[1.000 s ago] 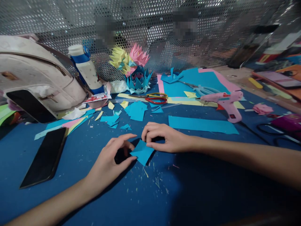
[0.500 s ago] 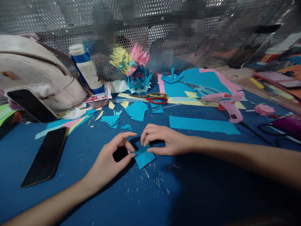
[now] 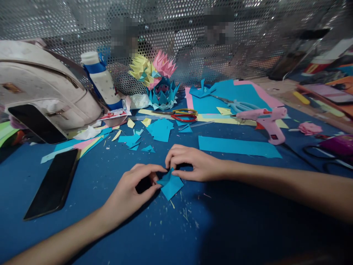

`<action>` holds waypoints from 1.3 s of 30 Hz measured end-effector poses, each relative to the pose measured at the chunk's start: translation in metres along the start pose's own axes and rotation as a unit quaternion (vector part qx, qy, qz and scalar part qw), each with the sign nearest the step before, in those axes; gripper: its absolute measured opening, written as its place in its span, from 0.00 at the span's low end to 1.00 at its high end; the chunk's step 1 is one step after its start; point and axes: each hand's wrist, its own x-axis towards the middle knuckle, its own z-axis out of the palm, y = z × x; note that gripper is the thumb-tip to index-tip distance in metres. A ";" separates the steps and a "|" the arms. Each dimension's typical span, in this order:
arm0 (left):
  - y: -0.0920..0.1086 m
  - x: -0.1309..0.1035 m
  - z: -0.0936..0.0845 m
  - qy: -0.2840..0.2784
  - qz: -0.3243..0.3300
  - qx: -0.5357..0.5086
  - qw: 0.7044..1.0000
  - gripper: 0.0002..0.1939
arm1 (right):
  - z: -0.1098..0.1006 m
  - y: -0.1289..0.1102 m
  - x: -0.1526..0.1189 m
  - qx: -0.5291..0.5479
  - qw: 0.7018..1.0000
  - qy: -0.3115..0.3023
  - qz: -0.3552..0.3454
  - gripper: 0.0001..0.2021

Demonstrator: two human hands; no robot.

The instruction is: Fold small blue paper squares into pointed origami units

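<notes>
A small blue paper piece (image 3: 172, 187), partly folded, lies between my two hands over the blue tabletop. My left hand (image 3: 138, 184) pinches its left corner between thumb and fingers. At its upper edge, my right hand (image 3: 183, 162) grips the paper with thumb and fingertips. Behind my hands lie small blue paper squares (image 3: 161, 130) and folded blue scraps (image 3: 129, 140). A long blue paper strip (image 3: 239, 147) rests beyond my right forearm.
A black phone (image 3: 53, 184) lies at left, near a pale backpack (image 3: 41, 84). Scissors (image 3: 184, 115), folded paper flowers (image 3: 162, 92) and a white-blue bottle (image 3: 102, 81) stand or lie further back. At right are a pink glue gun (image 3: 266, 119) and its cord.
My left hand's fingers have come lower and closer to my right hand. The blue paper has shifted slightly right and turned, with a flap now raised at its top.
</notes>
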 end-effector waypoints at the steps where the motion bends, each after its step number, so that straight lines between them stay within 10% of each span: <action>1: 0.000 0.000 0.000 0.003 -0.005 0.001 1.000 0.15 | 0.000 0.000 0.000 0.000 1.000 0.000 0.001 0.07; 17: 0.007 0.012 0.002 0.067 -0.092 -0.077 0.991 0.06 | 0.003 -0.005 0.005 -0.025 0.999 0.043 -0.005 0.06; 26: 0.002 0.010 -0.001 0.086 -0.099 -0.090 0.987 0.10 | -0.091 0.070 0.025 -0.379 0.880 0.070 0.277 0.12; 39: 0.005 0.008 -0.003 0.131 -0.107 -0.124 0.978 0.16 | -0.125 0.078 0.046 -0.425 0.854 0.001 0.299 0.11</action>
